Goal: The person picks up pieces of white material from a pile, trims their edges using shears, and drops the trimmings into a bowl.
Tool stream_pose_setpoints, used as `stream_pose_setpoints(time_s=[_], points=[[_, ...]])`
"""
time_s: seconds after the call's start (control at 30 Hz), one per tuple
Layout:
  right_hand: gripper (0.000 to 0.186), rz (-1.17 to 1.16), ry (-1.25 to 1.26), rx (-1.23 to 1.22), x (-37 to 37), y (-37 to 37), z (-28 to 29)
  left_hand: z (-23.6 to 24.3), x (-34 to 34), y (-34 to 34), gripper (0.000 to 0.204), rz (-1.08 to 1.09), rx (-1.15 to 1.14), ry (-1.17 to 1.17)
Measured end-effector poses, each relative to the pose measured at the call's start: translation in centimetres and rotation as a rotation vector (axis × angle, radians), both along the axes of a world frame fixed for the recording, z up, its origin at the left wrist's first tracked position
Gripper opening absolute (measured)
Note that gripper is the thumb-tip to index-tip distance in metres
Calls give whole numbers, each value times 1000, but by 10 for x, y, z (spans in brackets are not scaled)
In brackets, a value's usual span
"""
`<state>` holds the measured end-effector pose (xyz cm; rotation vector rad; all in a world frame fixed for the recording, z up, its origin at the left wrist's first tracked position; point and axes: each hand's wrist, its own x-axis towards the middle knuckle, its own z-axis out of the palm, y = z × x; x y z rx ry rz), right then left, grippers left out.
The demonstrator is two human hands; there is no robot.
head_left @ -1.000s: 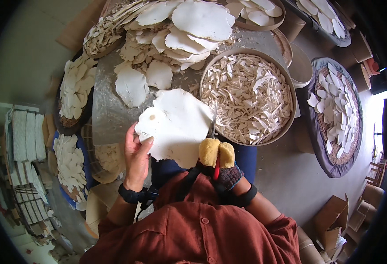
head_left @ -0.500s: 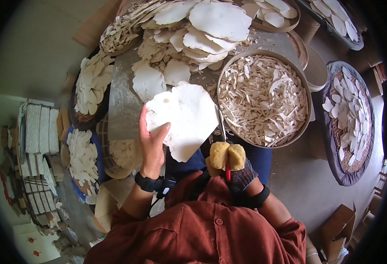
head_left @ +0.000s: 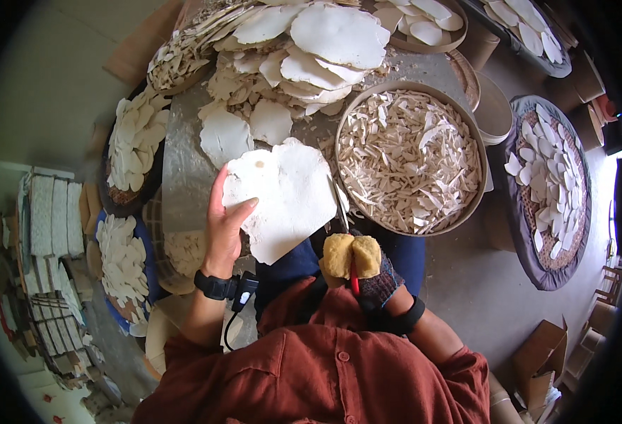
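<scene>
My left hand (head_left: 226, 219) pinches a large white, ragged-edged flat sheet (head_left: 279, 194) at its left side, thumb on top. My right hand (head_left: 367, 275), in a dark knitted glove, grips long-bladed shears (head_left: 341, 205) with red handles and thick yellow padding. The blades lie along the sheet's right edge, beside a round tray (head_left: 470, 201) heaped with white slivers. Behind the sheet, a pile of similar pale sheets (head_left: 332, 35) rests on a metal table (head_left: 187, 166).
Trays of pale pieces stand around the table: on the left (head_left: 152, 265), at the back (head_left: 427, 48) and on the right (head_left: 572, 251). Stacked bundles (head_left: 49, 215) line the far left. Nested tubs (head_left: 491, 106) sit behind the sliver tray, and an open cardboard box (head_left: 537, 357) lies at lower right.
My left hand has moved upward and turned the sheet, whose lower right edge now looks straighter. My right hand still grips the shears, slightly lower relative to the sheet.
</scene>
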<state>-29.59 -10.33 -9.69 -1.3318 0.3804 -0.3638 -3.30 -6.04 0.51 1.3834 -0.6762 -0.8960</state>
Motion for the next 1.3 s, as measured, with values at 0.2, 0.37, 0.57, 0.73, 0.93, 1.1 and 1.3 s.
stream_pose_setpoints(time_s=[0.2, 0.37, 0.57, 0.73, 0.93, 1.1, 1.3], points=[[35, -127, -40, 463, 9, 1, -5, 5, 9, 4, 74, -105, -6, 62], [31, 36, 108, -459, 5, -3, -5, 6, 13, 5, 75, -110, 48, 60], [31, -56, -58, 236, 8, -9, -1, 4, 20, 3, 75, -165, 65, 43], [31, -85, -131, 363, 8, -7, 1, 5, 24, 0, 76, -202, 81, 9], [30, -36, -159, 127, 8, -17, 12, 13, 25, -1, 77, -288, 140, 33], [31, -144, -163, 198, 8, -11, 14, 15, 24, -7, 76, -305, 184, 30], [28, -161, -66, 169, 8, -20, 0, 17, 23, -14, 78, -389, 161, 46]])
